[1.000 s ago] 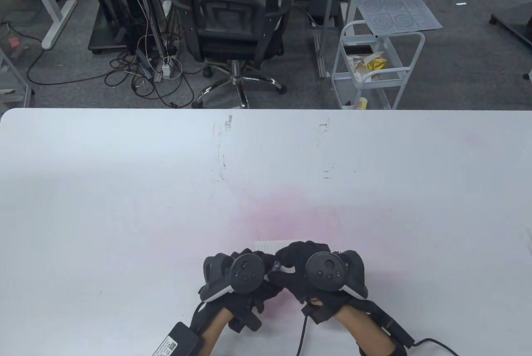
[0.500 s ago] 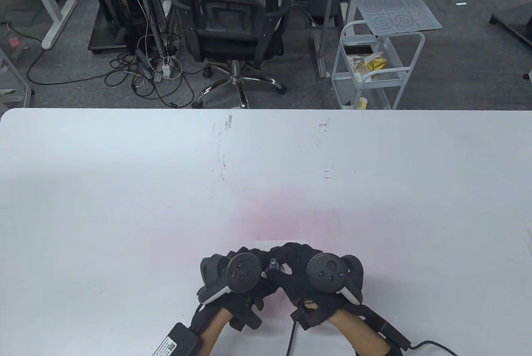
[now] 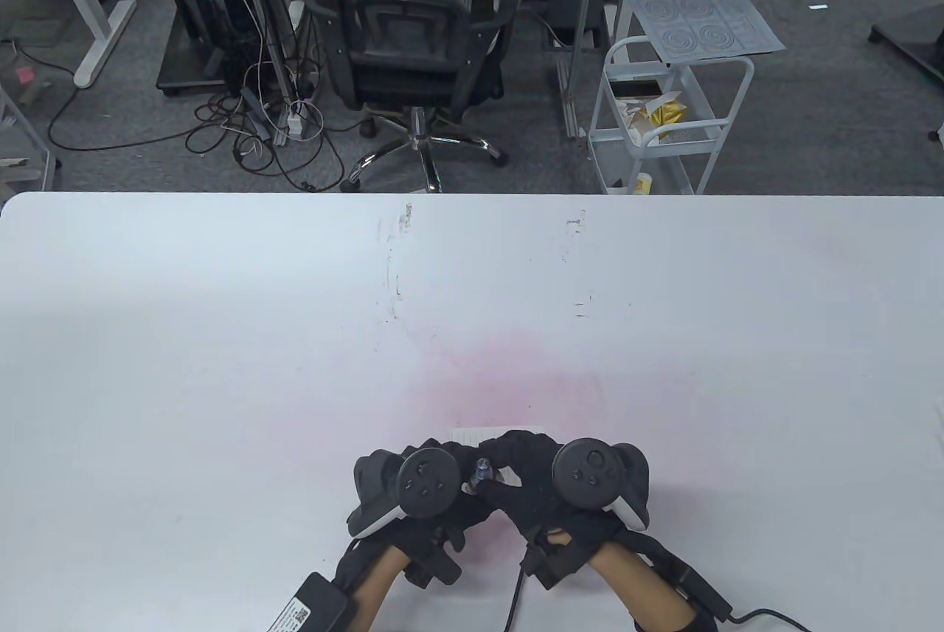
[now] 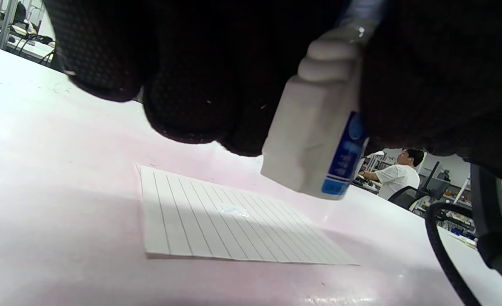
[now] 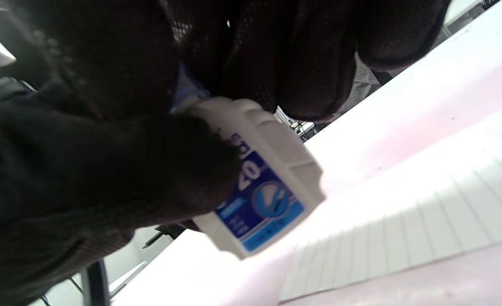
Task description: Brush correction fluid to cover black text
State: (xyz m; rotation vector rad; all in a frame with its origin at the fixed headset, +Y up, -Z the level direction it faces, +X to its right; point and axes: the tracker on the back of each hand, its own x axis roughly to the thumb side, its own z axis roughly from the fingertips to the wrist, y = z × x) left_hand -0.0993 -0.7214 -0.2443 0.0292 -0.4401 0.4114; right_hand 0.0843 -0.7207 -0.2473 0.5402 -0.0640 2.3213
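A small white correction fluid bottle with a blue label [image 4: 319, 140] hangs tilted between both hands, just above the table; it also shows in the right wrist view [image 5: 263, 187]. My left hand [image 3: 451, 476] grips the bottle's body. My right hand [image 3: 514, 468] grips its blue cap [image 3: 483, 471] at the top. A lined sheet of paper [image 3: 479, 434] lies flat under the hands, mostly hidden in the table view. In the left wrist view the paper [image 4: 183, 221] bears a small glossy white patch [image 4: 234, 211]. No black text shows on it.
The white table [image 3: 221, 337] has a faint pink tint around the paper and scuff marks farther back. Cables run from both wrists over the near edge, with a black adapter [image 3: 313, 606] by the left forearm. A chair and a cart stand beyond the far edge.
The right hand has turned at the wrist, its tracker shifting right and slightly up. The left hand edged slightly left. The bottle stays held between both hands.
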